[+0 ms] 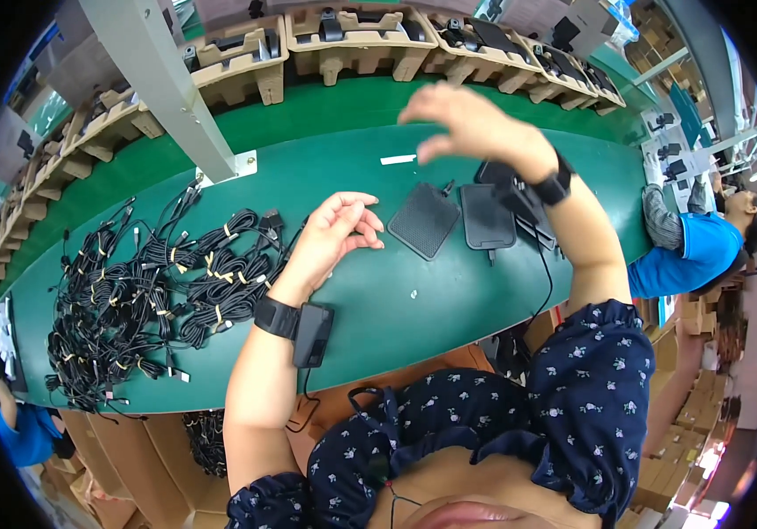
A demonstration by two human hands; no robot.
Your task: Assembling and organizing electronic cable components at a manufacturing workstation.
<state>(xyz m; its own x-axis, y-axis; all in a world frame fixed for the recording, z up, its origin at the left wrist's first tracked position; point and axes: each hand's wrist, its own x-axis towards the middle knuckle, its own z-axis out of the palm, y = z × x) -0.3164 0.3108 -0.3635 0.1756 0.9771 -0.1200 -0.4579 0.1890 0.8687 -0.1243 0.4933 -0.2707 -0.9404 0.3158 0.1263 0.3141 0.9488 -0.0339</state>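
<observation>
My left hand (336, 231) hovers over the green table beside the cable pile, its fingers loosely bent and apart, with nothing visible in them. Farther forward, my right hand (475, 125) is raised above the table's far part, fingers spread and empty. Between and below the hands lies a flat black pad with a textured face (425, 220) and a short plug end. Right of it is a second flat black device (488, 217) with a rimmed face. More black devices lie partly hidden beneath my right wrist. Bundled black cables (145, 300), tied with pale bands, heap up at the left.
A grey metal post (162, 84) stands on the green table (378, 326). Cardboard trays (361, 40) with black devices line the raised far ledge. A small white strip (399, 160) lies near my right hand. Another person in blue (687, 251) works at the right.
</observation>
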